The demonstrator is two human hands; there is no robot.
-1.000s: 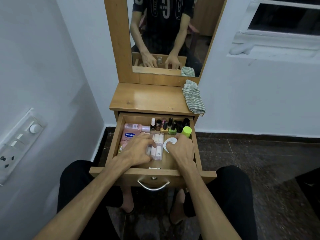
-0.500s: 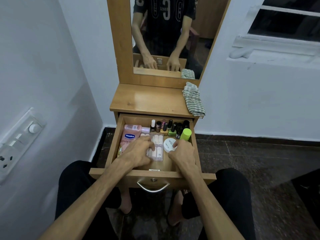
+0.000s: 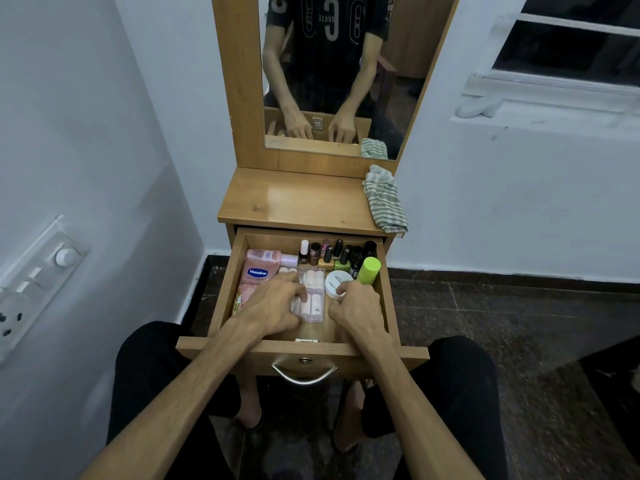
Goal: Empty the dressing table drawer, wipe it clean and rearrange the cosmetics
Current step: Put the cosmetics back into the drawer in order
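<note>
The drawer (image 3: 227,299) is smooth honey-coloured wood with a curved metal handle (image 3: 304,374), pulled fully out of the table (image 3: 294,202). Both hands reach into it. The left hand (image 3: 273,306) lies with bent fingers (image 3: 300,295) on a clear plastic case (image 3: 311,296) of pale pink tubes; whether they grip it I cannot tell. The right hand (image 3: 358,308) has curled fingers (image 3: 341,291) touching the near edge of a round white jar (image 3: 335,283). Left of the left fingers lies a flat pink lotion bottle (image 3: 258,271). Beyond both hands stand small glossy polish bottles (image 3: 332,254) and a lime-green cylinder (image 3: 369,270). A striped green cloth (image 3: 386,202), soft and crumpled, hangs off the glossy tabletop. White walls meet dark speckled floor (image 3: 519,323).
</note>
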